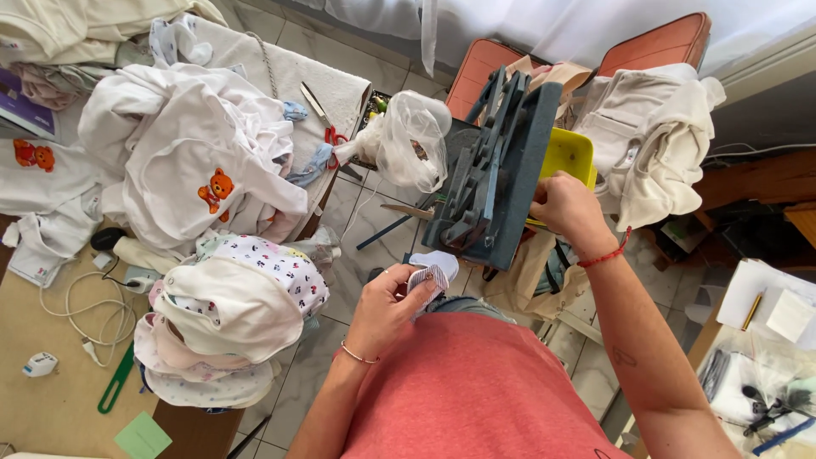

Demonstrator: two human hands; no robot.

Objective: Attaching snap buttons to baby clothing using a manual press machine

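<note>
Tabletop (pixel 51 399), one, left, heaped with white baby garments (pixel 191 161); bare strip along its near edge. Press machine (pixel 493 170), one, blue-grey, centre; right hand (pixel 568 208) clenched on its side. Striped cloth piece (pixel 427 276), one, pinched in left hand (pixel 387 310) grip below the press.

Bright, even daylight enters from the top of the view, through the white curtain (pixel 544 21). White clothes (pixel 191 144) on the table (pixel 51 408) appear nearly overexposed. Shadows are soft and faint. Focus is sharp throughout, without motion blur. Wide-angle distortion bends straight lines towards the edges.
</note>
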